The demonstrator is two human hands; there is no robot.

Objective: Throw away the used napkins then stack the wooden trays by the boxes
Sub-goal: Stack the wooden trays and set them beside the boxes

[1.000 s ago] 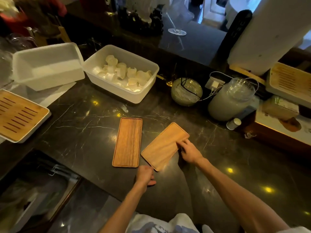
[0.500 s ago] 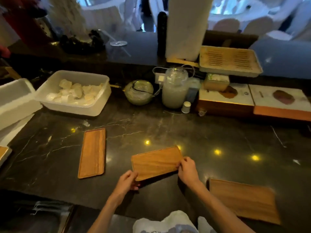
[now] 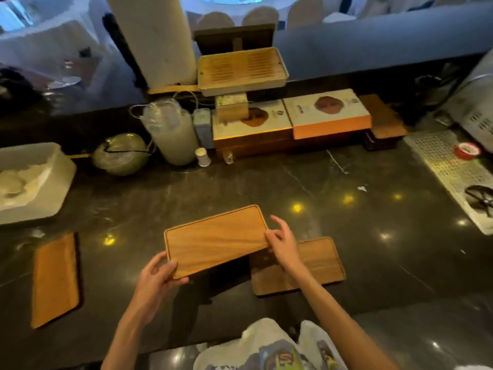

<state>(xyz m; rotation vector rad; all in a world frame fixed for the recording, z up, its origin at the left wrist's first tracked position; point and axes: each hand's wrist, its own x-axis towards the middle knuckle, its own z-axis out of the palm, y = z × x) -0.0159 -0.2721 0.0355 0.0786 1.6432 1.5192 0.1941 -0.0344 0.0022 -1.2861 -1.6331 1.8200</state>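
At far left, one wooden tray [image 3: 55,279] is lying flat on the dark surface [image 3: 346,209], well apart from both hands, its long axis running away from the person. The left hand [image 3: 157,276] is pinching the near-left corner of the lifted tray [image 3: 216,240], thumb on top. That tray's long axis is running left to right, its right end overlapping the resting tray [image 3: 314,265], which is lying nearer the right hand [image 3: 280,243]. That hand is holding the far-right corner, some fingers spread loose. The boxes [image 3: 290,118] are sitting beyond.
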